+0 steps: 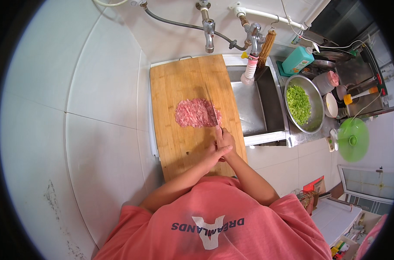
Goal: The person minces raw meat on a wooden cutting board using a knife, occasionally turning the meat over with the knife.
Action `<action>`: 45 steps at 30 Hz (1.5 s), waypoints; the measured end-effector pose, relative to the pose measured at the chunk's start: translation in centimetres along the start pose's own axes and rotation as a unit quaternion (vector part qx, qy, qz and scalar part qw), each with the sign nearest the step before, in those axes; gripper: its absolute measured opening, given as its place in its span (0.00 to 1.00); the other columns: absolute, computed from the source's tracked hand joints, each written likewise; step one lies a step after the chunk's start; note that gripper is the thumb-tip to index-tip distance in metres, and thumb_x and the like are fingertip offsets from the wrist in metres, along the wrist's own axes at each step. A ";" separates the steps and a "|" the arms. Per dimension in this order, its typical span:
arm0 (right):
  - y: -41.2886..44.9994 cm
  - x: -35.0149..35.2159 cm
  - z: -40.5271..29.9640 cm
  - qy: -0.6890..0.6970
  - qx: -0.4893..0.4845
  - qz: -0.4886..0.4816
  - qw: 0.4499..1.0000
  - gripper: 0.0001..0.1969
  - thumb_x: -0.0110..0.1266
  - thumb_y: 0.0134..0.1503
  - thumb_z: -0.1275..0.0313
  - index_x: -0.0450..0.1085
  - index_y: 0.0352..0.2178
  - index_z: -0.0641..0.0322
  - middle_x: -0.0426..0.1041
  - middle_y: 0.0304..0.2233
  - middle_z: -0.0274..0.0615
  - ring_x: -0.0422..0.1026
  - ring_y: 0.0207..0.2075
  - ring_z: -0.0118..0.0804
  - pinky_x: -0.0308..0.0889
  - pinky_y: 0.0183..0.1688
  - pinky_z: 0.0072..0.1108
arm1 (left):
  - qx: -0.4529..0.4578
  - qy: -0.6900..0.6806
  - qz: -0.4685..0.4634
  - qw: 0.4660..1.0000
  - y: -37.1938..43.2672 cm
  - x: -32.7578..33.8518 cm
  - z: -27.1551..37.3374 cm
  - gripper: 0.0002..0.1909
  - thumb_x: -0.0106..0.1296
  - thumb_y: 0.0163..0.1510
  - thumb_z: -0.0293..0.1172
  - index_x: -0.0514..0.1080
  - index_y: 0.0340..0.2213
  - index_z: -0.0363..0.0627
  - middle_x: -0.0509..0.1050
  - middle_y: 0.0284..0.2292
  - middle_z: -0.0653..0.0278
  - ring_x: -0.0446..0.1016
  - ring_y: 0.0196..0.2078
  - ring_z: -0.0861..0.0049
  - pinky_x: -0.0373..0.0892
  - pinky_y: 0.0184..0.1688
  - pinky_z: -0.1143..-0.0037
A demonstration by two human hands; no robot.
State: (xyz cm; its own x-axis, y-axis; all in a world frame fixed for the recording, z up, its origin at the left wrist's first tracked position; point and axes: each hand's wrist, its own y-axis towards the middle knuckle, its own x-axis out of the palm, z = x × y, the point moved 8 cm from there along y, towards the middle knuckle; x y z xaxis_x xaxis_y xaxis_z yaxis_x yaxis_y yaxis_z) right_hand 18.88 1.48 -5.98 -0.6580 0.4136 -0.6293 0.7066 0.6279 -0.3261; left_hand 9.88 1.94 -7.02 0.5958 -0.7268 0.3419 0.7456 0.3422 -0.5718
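Note:
A patch of minced pink meat (193, 113) lies flattened on a wooden cutting board (184, 78). My right hand (227, 139) grips a kitchen knife (215, 114) by its handle, the forefinger or thumb stretched toward the blade. Seen nearly edge-on, the blade stands at the right part of the meat and points away from me. My left hand (219, 152) is clasped around my right wrist, with its thumb across the top. Most of the left fingers are hidden beneath the wrist.
A steel sink (249, 104) adjoins the board's right side, below a faucet (255, 39). Farther right stand a metal bowl (318, 120) of chopped greens (298, 104), a teal bottle (299, 60) and a white bowl (331, 104). A tiled wall (102, 87) rises close on the left.

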 end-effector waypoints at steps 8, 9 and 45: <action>-0.6 -1.9 0.7 0.054 0.098 0.016 0.994 0.31 0.28 0.55 0.47 0.64 0.33 0.69 0.69 0.29 0.63 0.67 0.34 0.61 0.60 0.37 0.40 | 0.024 0.012 -0.035 0.999 -0.3 1.3 0.9 0.45 0.54 0.40 0.55 0.47 0.47 0.32 0.61 0.41 0.51 0.67 0.40 0.71 0.68 0.33 0.78; -0.6 -1.5 0.8 0.037 0.081 0.010 0.996 0.31 0.28 0.55 0.48 0.64 0.33 0.69 0.69 0.30 0.62 0.67 0.34 0.61 0.61 0.37 0.40 | 0.025 0.011 -0.034 0.999 -0.2 1.2 0.5 0.45 0.54 0.40 0.55 0.47 0.47 0.32 0.61 0.41 0.51 0.67 0.40 0.71 0.68 0.33 0.78; -0.9 -1.4 -0.5 0.087 0.016 -0.021 0.996 0.30 0.28 0.55 0.48 0.64 0.30 0.68 0.68 0.27 0.63 0.67 0.32 0.61 0.60 0.35 0.39 | 0.156 0.014 0.004 0.988 0.0 1.1 1.5 0.42 0.58 0.40 0.48 0.48 0.46 0.33 0.59 0.41 0.52 0.66 0.40 0.70 0.69 0.33 0.75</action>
State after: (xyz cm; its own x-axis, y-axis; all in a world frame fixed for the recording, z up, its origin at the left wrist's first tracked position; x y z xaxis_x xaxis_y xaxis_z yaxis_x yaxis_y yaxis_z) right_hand 19.09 0.69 -4.45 -0.7203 0.4977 -0.4833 0.6838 0.6264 -0.3741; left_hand 11.01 2.03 -5.52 0.5966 -0.7384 0.3143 0.7993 0.5118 -0.3149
